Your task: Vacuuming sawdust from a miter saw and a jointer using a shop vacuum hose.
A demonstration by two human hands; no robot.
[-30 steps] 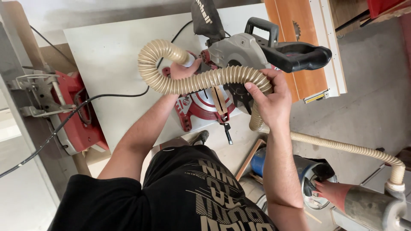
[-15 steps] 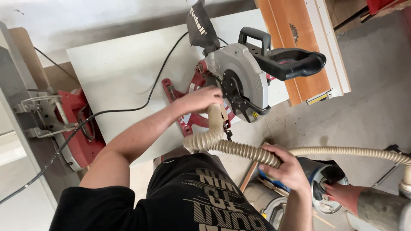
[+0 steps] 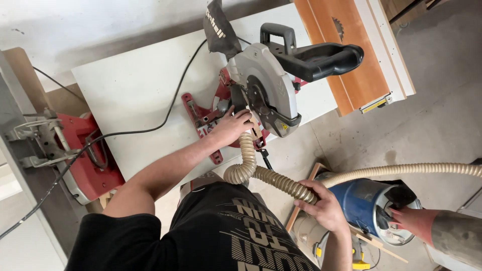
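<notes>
Head view: your left hand (image 3: 232,126) presses the ribbed vacuum hose (image 3: 271,176) end against the miter saw (image 3: 263,95); your right hand (image 3: 325,207) fingers clench it lower. Its sharp bend could kink or pop off.

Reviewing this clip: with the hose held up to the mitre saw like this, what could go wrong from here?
The left hand holds the ribbed hose end right beside the mitre saw blade guard; fingers could get pinched or cut if the head drops. The hose bends sharply below the table edge and may kink. The black power cord trails across the white table and could snag.
</notes>
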